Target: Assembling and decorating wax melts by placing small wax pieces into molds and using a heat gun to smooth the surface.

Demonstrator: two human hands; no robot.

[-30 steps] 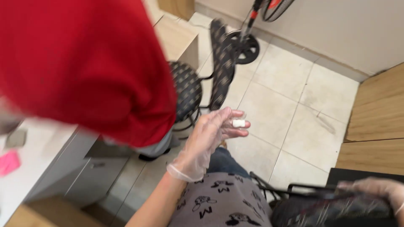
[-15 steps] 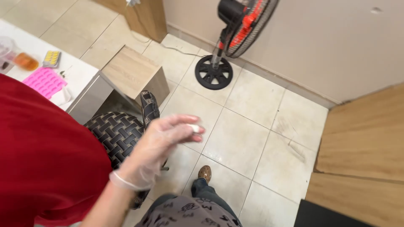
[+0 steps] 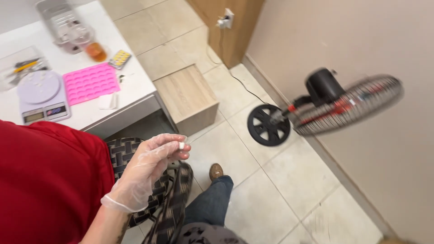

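My left hand, in a clear disposable glove, is raised over a black woven chair. Its fingertips pinch a small white piece. A person in a red top fills the lower left, right beside my arm. My right hand is out of view. My leg in blue jeans and a brown shoe show below on the tiled floor.
A white counter at upper left carries a pink silicone mould, a kitchen scale, a cup of orange liquid and a clear tray. A wooden step box stands beside it. A pedestal fan stands by the wall.
The view has swung left and up, bringing the counter and fan head into sight. My left hand has drawn closer to me, still pinching the white piece.
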